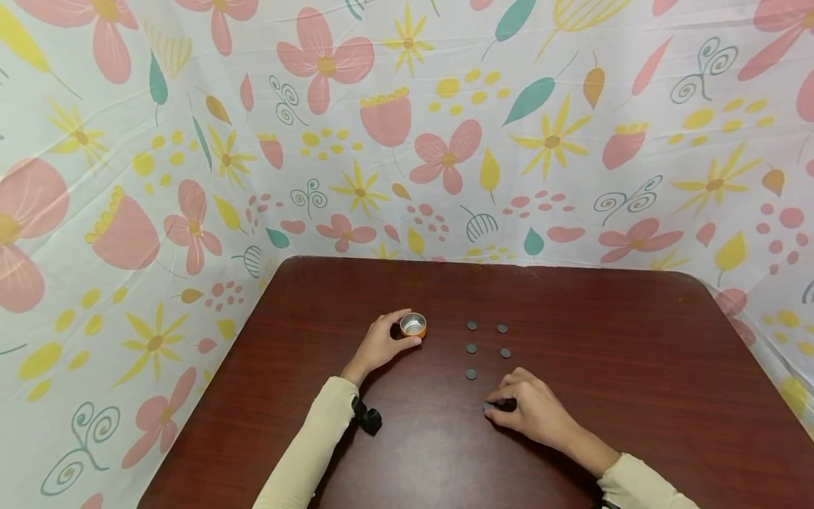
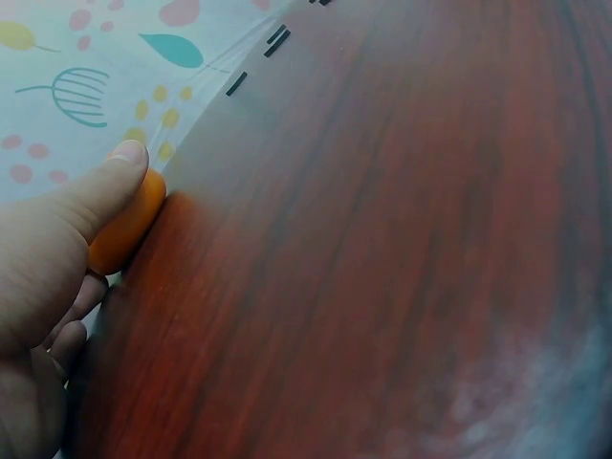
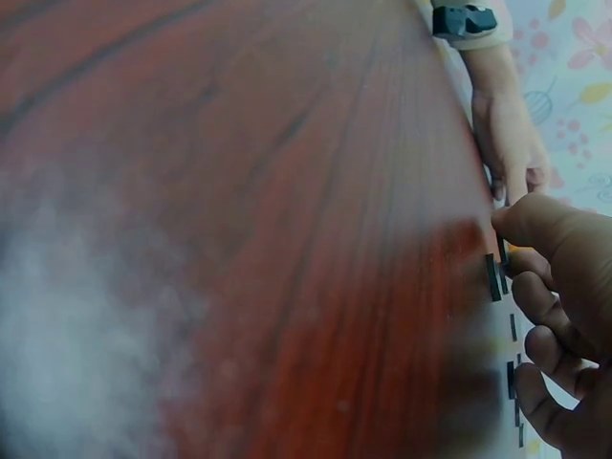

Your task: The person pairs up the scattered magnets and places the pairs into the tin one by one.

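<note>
A small round cup (image 1: 413, 325), orange outside and silvery inside, stands upright on the table. My left hand (image 1: 383, 343) holds it from the left, thumb on the near side and fingers on the far side. In the left wrist view the thumb lies against the orange wall of the cup (image 2: 129, 229). My right hand (image 1: 534, 410) pinches a small dark grey disc (image 1: 487, 406) between thumb and fingers, low over the table; whether the disc touches the wood I cannot tell. Several like discs lie flat beyond that hand, among them a near one (image 1: 470, 374) and a far one (image 1: 502, 329).
The dark red-brown wooden table (image 1: 407, 452) has rounded far corners. Behind it and to the left hangs a white cloth (image 1: 381, 191) printed with flowers and leaves. A black strap device (image 1: 367, 417) sits on the left wrist, over a cream sleeve.
</note>
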A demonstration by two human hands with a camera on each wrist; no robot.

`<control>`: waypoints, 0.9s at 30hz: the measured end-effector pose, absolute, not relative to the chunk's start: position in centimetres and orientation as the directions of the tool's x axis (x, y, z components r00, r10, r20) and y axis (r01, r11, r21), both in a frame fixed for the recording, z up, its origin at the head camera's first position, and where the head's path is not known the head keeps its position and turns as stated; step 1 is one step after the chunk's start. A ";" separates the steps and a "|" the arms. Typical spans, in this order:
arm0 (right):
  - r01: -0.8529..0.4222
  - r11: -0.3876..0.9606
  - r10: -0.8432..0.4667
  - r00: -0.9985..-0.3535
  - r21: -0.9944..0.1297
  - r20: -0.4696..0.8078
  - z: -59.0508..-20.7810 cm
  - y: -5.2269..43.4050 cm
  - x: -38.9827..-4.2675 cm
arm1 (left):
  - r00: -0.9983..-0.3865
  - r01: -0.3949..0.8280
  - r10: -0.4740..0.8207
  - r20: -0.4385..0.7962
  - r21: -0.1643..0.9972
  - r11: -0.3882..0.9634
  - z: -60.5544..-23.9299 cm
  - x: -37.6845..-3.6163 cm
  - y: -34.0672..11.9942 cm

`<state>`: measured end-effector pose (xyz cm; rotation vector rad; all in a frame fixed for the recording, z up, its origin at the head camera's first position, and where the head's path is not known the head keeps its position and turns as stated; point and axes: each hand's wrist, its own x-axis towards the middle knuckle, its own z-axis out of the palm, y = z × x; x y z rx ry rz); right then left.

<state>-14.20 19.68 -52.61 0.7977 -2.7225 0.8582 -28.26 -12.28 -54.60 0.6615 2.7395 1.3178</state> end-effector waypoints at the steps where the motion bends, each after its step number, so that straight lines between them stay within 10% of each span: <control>1: -0.547 0.688 -0.440 -0.837 -0.476 0.326 -52.6 19.7 -14.2 | -0.908 0.364 0.388 0.155 0.752 0.550 -54.6 -28.3 -12.3; 27: -0.560 0.690 -0.453 -0.828 -0.458 0.331 -52.4 20.1 -14.0 | -0.910 0.362 0.385 0.157 0.755 0.547 -54.6 -28.2 -12.3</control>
